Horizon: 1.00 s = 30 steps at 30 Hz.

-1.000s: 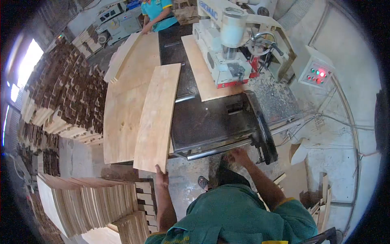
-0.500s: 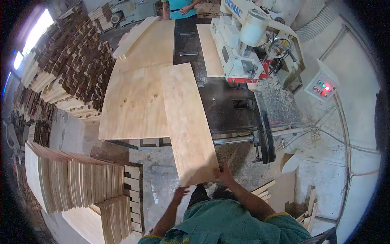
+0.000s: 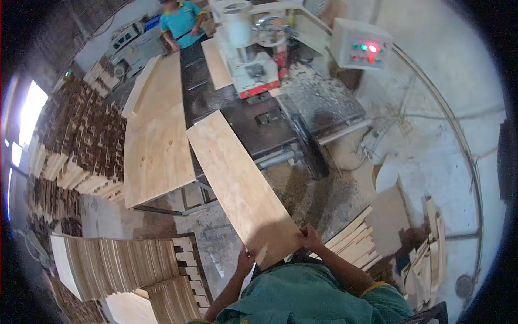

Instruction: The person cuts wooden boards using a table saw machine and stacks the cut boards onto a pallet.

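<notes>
A long plywood board [image 3: 237,183] slants from my body up to the machine table, its far end lying on the table's left part. My left hand [image 3: 246,260] is closed on the board's left edge near its close end. On the opposite edge, my right hand [image 3: 310,238] grips the board close to the corner. The dark machine table [image 3: 237,121] is under the board's far end. Beside it lies a large plywood sheet [image 3: 162,156] on the left.
The white machine [image 3: 251,65] stands over the table, and another plywood board [image 3: 217,62] lies beside it. A co-worker [image 3: 182,24] stands at the far end. Stacked panels [image 3: 118,259] are at lower left, timber piles [image 3: 81,135] behind. A control box [image 3: 361,46] and wood offcuts [image 3: 426,259] are on the right.
The view has swung to the right. The plywood board has turned, its near end now further right relative to the table. My left hand, loose before, has closed on the board's edge.
</notes>
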Tool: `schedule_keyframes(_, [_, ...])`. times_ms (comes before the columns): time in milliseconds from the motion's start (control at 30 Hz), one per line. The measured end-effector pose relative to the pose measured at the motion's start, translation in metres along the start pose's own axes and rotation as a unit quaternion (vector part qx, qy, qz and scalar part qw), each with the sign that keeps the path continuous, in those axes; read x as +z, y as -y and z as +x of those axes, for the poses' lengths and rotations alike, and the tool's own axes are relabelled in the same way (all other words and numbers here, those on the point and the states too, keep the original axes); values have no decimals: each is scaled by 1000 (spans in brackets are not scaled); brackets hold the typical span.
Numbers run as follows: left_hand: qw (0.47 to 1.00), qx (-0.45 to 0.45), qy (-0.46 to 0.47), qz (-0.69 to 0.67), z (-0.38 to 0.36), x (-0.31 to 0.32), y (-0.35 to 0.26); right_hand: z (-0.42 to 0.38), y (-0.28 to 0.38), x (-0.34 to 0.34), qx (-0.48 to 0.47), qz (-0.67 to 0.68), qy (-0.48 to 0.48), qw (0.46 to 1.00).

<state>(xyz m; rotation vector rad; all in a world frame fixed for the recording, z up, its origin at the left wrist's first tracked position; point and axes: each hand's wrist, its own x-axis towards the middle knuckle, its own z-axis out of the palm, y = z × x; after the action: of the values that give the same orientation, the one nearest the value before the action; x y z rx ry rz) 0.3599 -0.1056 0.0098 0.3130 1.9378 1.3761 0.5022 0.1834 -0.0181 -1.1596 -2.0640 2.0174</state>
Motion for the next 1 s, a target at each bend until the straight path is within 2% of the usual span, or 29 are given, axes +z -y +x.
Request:
schedule_keyframes(33, [999, 19, -3, 40, -19, 14, -16, -13, -9, -13, -61, -60, -39, 996])
schedule_keyframes(67, [999, 14, 2, 48, -24, 20, -2, -28, -18, -23, -120, -122, -74, 983])
schedule_keyframes(167, [978, 122, 83, 148, -25, 42, 22, -44, -60, -39, -71, -71, -89, 991])
schedule_keyframes(233, [996, 44, 48, 57, -19, 65, 0, -53, -64, -54, -94, -78, -103, 987])
schedule_keyframes(267, [996, 47, 45, 58, -18, 74, -14, -55, -63, -61, -115, -87, -121, 982])
schedule_keyframes(300, [994, 7, 60, 91, -18, 82, -32, -58, -58, -69, -119, -86, -121, 982])
schedule_keyframes(367, [989, -31, 72, 125, -17, 95, -48, -63, -45, -84, -56, -180, -124, 974])
schedule_keyframes(400, [988, -19, 64, 141, -15, 102, -51, -63, -42, -90, -60, -178, -125, 974])
schedule_keyframes(467, [986, -3, 56, 159, -6, 114, -39, -59, -43, -103, -100, -92, -130, 982])
schedule_keyframes(500, [980, 105, -11, 169, 3, 121, -21, -58, -42, -107, -103, -91, -132, 982])
schedule_keyframes(567, [957, 217, -77, 176, 10, 126, -21, -53, -39, -114, -63, -60, -148, 985])
schedule_keyframes(600, [976, 127, -2, 179, 10, 125, -35, -54, -30, -118, -65, -59, -150, 985])
schedule_keyframes(667, [980, 36, 74, 182, 9, 128, -74, -62, -8, -125, -67, -3, -133, 989])
schedule_keyframes(700, [969, -38, 96, 224, 8, 131, -100, -60, -8, -127, -67, -2, -134, 989])
schedule_keyframes(767, [951, -112, 117, 265, 11, 132, -108, -43, -24, -131, -58, -77, -147, 984])
schedule_keyframes(800, [966, -69, 106, 224, 17, 133, -99, -31, -39, -132, -57, -77, -148, 984])
schedule_keyframes(867, [978, -28, 96, 182, 30, 135, -80, -12, -66, -133, -114, -101, -176, 973])
schedule_keyframes(900, [977, 38, 82, 194, 37, 135, -71, -14, -62, -136, -112, -101, -176, 973])
schedule_keyframes(967, [971, 102, 67, 204, 42, 138, -69, -21, -50, -143, -73, -17, -141, 987])
schedule_keyframes(1000, [974, 115, 54, 188, 41, 142, -75, -17, -59, -146, -71, -18, -140, 987])
